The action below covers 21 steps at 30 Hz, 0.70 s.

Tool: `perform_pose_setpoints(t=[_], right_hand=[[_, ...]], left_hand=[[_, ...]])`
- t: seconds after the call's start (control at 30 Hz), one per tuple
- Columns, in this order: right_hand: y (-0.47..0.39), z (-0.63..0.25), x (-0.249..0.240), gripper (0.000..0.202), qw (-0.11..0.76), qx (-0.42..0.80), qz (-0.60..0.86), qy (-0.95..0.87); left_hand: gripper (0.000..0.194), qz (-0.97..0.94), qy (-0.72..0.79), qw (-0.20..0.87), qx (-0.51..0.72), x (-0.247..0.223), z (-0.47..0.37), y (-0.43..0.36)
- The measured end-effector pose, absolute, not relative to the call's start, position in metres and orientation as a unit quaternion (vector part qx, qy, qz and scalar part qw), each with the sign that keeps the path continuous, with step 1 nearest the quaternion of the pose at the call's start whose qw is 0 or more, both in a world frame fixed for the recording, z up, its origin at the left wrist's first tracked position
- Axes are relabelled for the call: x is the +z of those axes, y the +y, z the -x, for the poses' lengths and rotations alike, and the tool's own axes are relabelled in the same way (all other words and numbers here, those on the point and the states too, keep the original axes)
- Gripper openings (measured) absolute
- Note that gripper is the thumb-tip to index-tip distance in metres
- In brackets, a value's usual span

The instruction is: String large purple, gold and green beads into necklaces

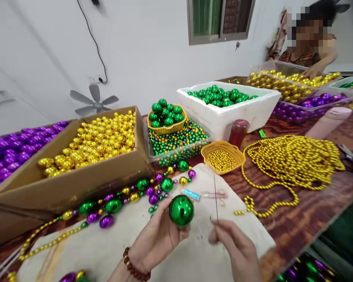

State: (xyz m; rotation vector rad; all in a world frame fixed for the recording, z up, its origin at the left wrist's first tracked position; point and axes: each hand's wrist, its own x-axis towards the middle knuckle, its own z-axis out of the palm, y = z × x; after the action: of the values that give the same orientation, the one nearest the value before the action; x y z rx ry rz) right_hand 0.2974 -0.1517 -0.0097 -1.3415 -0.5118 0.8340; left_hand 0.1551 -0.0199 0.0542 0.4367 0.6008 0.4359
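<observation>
Head cam: L hand (pixel 161 233) w/ fingers grasping green ball (pixel 181 211); R hand (pixel 237 243) pinching thin rod (pixel 215 196), approx. vert., over white cloth (pixel 202 256).

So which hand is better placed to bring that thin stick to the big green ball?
Probably the right hand: it pinches the thin stick, which points up, just beside the big green ball. The left hand is busy holding the ball.
</observation>
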Motion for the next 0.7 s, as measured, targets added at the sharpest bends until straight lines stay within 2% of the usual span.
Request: perform_pose_setpoints(t=[0.1,0.2,0.37,0.5,0.7], right_hand=[[-0.127,-0.292,0.002,0.020,0.709,0.360,0.556,-0.241],[-0.108,-0.277,0.011,0.015,0.714,0.438,0.483,-0.254],[-0.101,-0.248,0.003,0.013,0.720,0.493,0.426,-0.240],[-0.096,-0.240,-0.013,0.013,0.765,0.451,0.433,-0.152],[-0.094,-0.235,-0.018,0.015,0.785,0.410,0.452,-0.112]], left_hand=[[0.030,-0.225,0.332,0.898,0.181,0.038,-0.145,-0.054],[0.033,-0.279,0.357,0.877,0.158,0.033,-0.139,-0.068],[0.043,-0.341,0.436,0.805,0.213,0.027,-0.133,-0.076],[0.043,-0.520,0.485,0.624,0.324,0.015,-0.127,-0.090],[0.053,-0.744,0.388,0.367,0.402,-0.007,-0.124,-0.107]])
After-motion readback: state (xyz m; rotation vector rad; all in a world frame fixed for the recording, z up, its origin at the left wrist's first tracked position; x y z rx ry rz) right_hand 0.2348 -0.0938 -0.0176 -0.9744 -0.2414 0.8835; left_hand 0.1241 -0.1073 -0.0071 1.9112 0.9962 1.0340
